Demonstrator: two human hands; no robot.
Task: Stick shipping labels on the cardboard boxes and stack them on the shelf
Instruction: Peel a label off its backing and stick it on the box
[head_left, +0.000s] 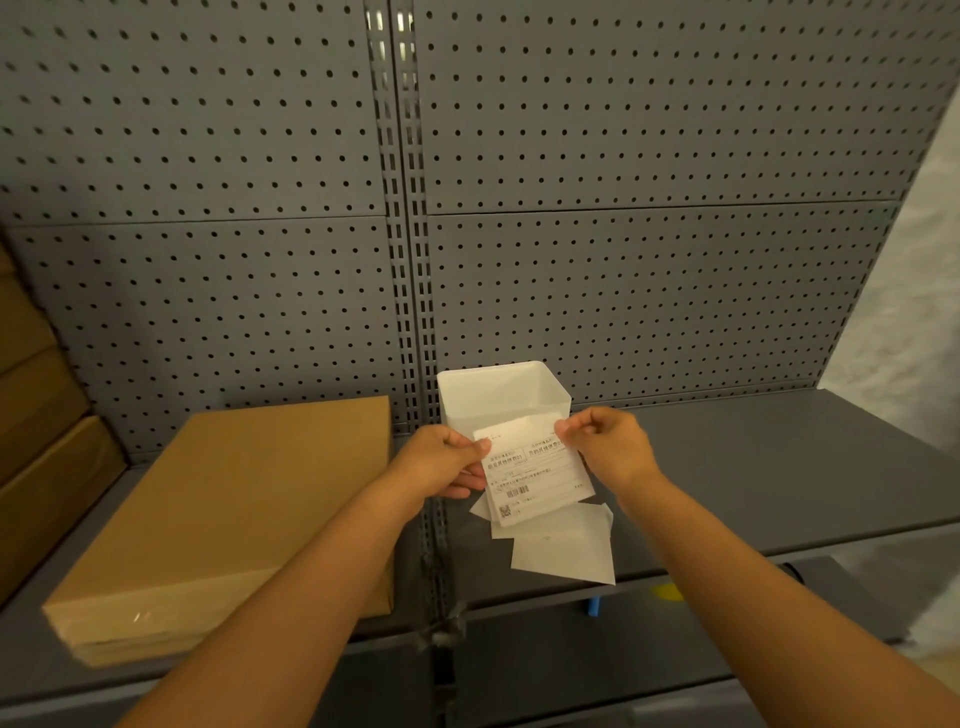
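Two bare forearms are stretched in from the bottom of the frame and meet just below centre, where a printed shipping label (535, 475) is held up between both hands. The left hand (441, 460) is seen pinching the label's left edge, thumb on top and fingers curled beneath; the right hand (605, 441) is seen pinching its upper right corner with curled fingertips. Behind the label, a white plastic bin (501, 395) is set against the grey pegboard back panel (623, 260), its lower front hidden by the label and hands. Under the label, several loose white sheets (563, 553) are spread on the grey metal shelf (779, 467), one reaching the shelf's front edge. At lower left, a flat cardboard box (228, 519) is laid on the shelf, well apart from the label. More stacked cardboard boxes (36, 415) are cut off by the left edge.
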